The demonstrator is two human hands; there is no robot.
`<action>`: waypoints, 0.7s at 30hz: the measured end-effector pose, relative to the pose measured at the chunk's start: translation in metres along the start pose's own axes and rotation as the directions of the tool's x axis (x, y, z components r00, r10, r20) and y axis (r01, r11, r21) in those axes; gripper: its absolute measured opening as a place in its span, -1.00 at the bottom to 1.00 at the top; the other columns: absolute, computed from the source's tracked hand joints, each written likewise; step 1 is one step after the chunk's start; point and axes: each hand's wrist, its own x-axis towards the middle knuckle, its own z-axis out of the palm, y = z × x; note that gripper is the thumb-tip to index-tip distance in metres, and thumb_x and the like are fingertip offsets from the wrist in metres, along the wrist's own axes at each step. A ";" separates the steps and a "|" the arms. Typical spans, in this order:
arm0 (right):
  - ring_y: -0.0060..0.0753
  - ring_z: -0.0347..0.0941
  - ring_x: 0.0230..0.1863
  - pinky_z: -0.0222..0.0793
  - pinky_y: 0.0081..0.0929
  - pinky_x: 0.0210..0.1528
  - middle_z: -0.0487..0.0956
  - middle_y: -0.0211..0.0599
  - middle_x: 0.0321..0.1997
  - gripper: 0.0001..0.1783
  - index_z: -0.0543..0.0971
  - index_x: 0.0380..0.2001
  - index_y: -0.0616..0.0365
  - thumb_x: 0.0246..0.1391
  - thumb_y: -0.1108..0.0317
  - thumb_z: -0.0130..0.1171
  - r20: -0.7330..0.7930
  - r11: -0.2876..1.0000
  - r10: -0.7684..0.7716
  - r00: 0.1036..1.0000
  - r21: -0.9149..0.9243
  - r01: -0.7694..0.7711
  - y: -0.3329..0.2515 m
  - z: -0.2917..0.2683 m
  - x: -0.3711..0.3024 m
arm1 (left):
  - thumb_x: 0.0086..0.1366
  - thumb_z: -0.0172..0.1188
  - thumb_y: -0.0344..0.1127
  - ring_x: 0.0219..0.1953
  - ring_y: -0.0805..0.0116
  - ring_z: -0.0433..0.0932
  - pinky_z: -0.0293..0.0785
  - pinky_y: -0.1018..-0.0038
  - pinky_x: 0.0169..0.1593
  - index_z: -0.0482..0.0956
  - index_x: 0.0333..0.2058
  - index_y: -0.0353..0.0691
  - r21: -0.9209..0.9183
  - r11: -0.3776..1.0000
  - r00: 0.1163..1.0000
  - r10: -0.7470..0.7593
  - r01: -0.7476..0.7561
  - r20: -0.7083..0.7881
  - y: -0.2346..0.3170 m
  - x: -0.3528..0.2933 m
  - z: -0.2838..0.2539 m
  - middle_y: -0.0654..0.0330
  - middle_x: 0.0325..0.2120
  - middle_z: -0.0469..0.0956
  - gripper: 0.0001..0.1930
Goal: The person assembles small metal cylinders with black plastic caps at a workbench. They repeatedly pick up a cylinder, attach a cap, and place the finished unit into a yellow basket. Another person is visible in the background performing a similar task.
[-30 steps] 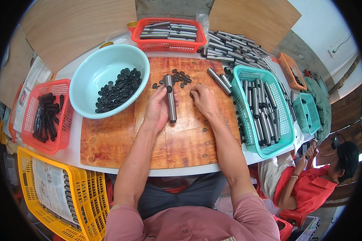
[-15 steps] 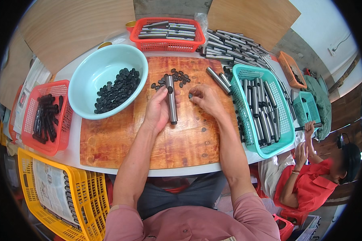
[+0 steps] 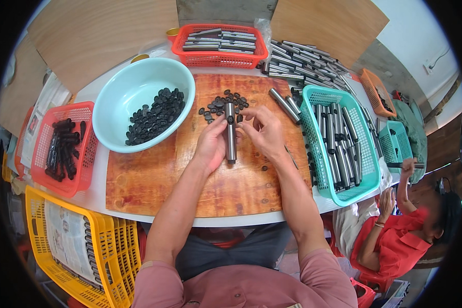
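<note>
My left hand (image 3: pixel 209 145) is wrapped round a shiny metal tube (image 3: pixel 231 142), held nearly upright in the picture over the wooden board (image 3: pixel 154 179). A dark oval hole or insert shows near the tube's far end, and the near end is black. Close to the right of that spot, my right hand (image 3: pixel 265 132) is closed in a pinch on a small black oval piece (image 3: pixel 239 118). Just beyond the tube, several loose black oval pieces (image 3: pixel 218 102) lie on the board.
Left stand a pale blue basin (image 3: pixel 108 97) of black pieces, a red basket (image 3: pixel 87 179) and yellow crates (image 3: pixel 108 241). A red basket (image 3: pixel 190 60) of tubes is at the back. Right are loose tubes (image 3: pixel 313 61), a teal basket (image 3: pixel 344 197) and a seated co-worker (image 3: pixel 390 241).
My right hand has moved left, bringing the black oval piece up beside the tube. The tube has shifted slightly right in the picture and stands straighter.
</note>
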 end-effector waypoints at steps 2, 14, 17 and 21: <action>-0.30 0.51 -0.42 0.43 -0.39 -0.36 0.55 -0.24 -0.37 -0.71 0.66 -0.15 0.17 -0.01 0.49 0.38 -0.019 0.987 -0.161 0.987 -0.021 0.161 -0.001 0.006 -0.002 | 0.56 -0.14 -0.33 -0.15 0.30 0.60 0.58 0.31 -0.09 0.36 0.26 -0.24 -0.002 1.000 1.000 0.013 -0.013 -0.009 -0.003 0.001 0.003 0.09 -0.08 0.58 -0.63; -0.14 0.58 -0.33 0.50 -0.31 -0.31 0.56 -0.19 -0.28 -0.75 0.66 -0.19 0.20 0.00 0.49 0.38 -0.015 0.970 -0.223 0.975 -0.103 0.221 0.001 0.009 -0.006 | 0.57 -0.13 -0.33 -0.03 0.34 0.59 0.62 0.31 -0.11 0.31 0.32 -0.19 0.062 0.998 1.000 0.016 -0.015 -0.014 -0.003 -0.002 0.010 0.12 -0.02 0.55 -0.60; -0.14 0.58 -0.33 0.50 -0.30 -0.32 0.56 -0.21 -0.28 -0.75 0.66 -0.20 0.18 -0.01 0.48 0.39 -0.029 0.947 -0.290 0.957 -0.155 0.282 0.006 0.010 -0.006 | 0.58 -0.12 -0.30 -0.06 0.37 0.60 0.63 0.35 -0.15 0.35 0.27 -0.20 0.079 0.997 1.000 0.026 -0.026 -0.007 -0.002 -0.004 0.012 0.14 -0.04 0.55 -0.63; -0.14 0.57 -0.33 0.50 -0.30 -0.33 0.55 -0.21 -0.29 -0.73 0.67 -0.20 0.14 -0.03 0.45 0.41 -0.038 0.923 -0.331 0.943 -0.222 0.315 0.003 0.011 -0.007 | 0.58 -0.08 -0.25 -0.17 0.41 0.61 0.62 0.42 -0.19 0.42 0.18 -0.20 0.186 0.981 0.998 0.052 -0.047 -0.021 -0.002 -0.006 0.014 0.20 -0.14 0.57 -0.68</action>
